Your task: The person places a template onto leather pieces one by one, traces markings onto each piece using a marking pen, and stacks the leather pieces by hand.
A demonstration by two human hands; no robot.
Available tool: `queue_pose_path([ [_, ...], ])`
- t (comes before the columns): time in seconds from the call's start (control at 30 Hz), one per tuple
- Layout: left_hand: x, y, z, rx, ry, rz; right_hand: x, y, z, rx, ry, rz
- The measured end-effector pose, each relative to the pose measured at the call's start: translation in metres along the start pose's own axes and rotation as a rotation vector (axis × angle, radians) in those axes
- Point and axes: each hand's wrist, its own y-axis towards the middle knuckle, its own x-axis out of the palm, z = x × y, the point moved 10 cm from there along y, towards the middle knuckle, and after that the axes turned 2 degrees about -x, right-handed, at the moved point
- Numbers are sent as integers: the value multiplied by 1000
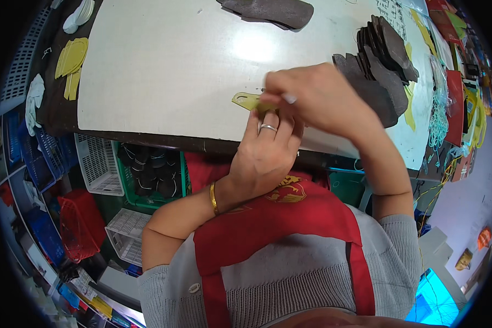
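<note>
At the near edge of the white tabletop, a flat yellow template [245,99] with a slot in its rounded end lies partly under my fingers. My left hand [268,145], with a ring and a gold bracelet, holds it down with its fingertips. Just above and to the right, my right hand [317,95] is closed in a pinch, slightly blurred. A small pale end shows by its fingers; what it belongs to I cannot make out. The rest of the template and whatever is beneath it are hidden by both hands.
Stacks of dark shoe-shaped pieces [385,57] stand right of my right hand, and more dark pieces [279,12] lie at the far edge. Yellow templates [71,57] sit at the left. Below the table are a green crate [123,177] and white baskets [97,164].
</note>
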Motion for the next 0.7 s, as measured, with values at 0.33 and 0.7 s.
queue_pose_path([
  [0.33,4,3,2,19,62,17,-14,-47,24,233,270,88],
  [0.7,-3,11,3,45,-2,44,-53,-104,52,410,139,483],
])
